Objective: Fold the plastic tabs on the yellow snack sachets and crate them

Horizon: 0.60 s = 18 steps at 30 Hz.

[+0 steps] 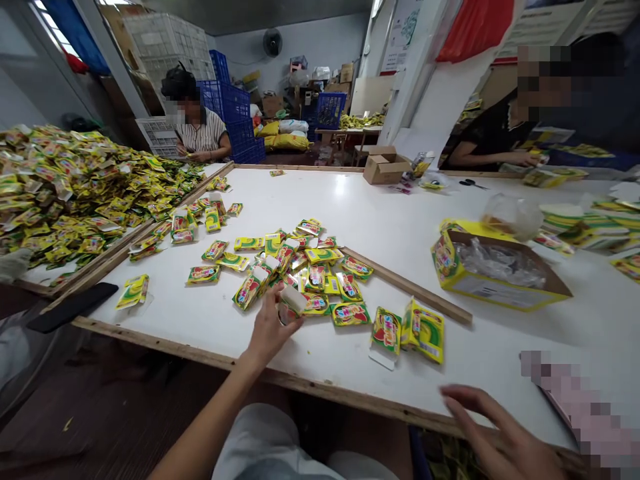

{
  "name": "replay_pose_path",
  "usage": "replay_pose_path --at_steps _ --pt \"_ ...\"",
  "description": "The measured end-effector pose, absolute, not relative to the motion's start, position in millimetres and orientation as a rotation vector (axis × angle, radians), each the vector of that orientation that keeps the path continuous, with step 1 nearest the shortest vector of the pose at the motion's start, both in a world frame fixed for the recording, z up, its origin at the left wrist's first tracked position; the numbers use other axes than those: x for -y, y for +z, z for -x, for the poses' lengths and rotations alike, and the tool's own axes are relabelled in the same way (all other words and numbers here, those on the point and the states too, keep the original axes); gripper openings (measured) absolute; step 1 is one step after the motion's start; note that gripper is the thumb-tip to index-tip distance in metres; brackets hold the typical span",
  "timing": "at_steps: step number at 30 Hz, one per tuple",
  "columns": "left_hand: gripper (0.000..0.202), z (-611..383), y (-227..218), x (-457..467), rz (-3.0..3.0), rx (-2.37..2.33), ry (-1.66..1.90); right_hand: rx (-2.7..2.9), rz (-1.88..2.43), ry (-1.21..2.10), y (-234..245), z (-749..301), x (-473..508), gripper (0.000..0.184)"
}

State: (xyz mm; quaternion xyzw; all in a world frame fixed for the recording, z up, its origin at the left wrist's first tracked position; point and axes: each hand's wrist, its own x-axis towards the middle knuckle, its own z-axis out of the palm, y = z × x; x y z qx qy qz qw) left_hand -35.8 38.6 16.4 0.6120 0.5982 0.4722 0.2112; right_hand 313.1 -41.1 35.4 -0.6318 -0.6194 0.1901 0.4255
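My left hand (pixel 273 327) closes around a small yellow-and-green candy box (pixel 293 300) whose white flap sticks up, at the front of a loose pile of similar boxes (pixel 315 277). Over the table's front edge, my right hand (pixel 495 430) holds nothing, thumb and fingers apart. Between the hands lie a candy box (pixel 386 330) with its white end flap out and another box (pixel 424 330) standing partly opened beside it.
A wooden strip (pixel 410 283) lies across the white table (pixel 320 360). To the right stands a yellow display carton (pixel 500 267) with clear plastic inside. A big heap of packets (pixel 90 180) fills the left side. Two people work across the table; scissors (pixel 473 184) lie near the far edge.
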Motion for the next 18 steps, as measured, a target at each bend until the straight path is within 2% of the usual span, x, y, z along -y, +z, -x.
replay_pose_path --at_steps 2,5,8,13,18 --pt "0.07 8.3 15.6 -24.4 -1.537 -1.592 1.334 1.545 1.449 0.703 27.5 -260.6 28.4 0.028" --pt "0.05 -23.8 6.2 -10.2 -1.463 -1.345 1.247 1.441 1.261 0.945 7.2 -198.0 10.5 0.024" --pt "0.041 -34.3 -2.3 -6.4 -1.46 -1.163 1.189 1.383 1.221 0.954 -11.7 -173.8 -1.5 0.025" --pt "0.049 -25.0 -6.0 -4.5 -1.288 -1.066 1.236 1.385 1.168 0.988 -21.2 -181.4 -6.2 0.025" --pt "0.024 -15.7 -5.9 -4.5 -1.331 -1.115 1.189 1.531 1.218 0.998 -11.3 -184.4 -9.4 0.026"
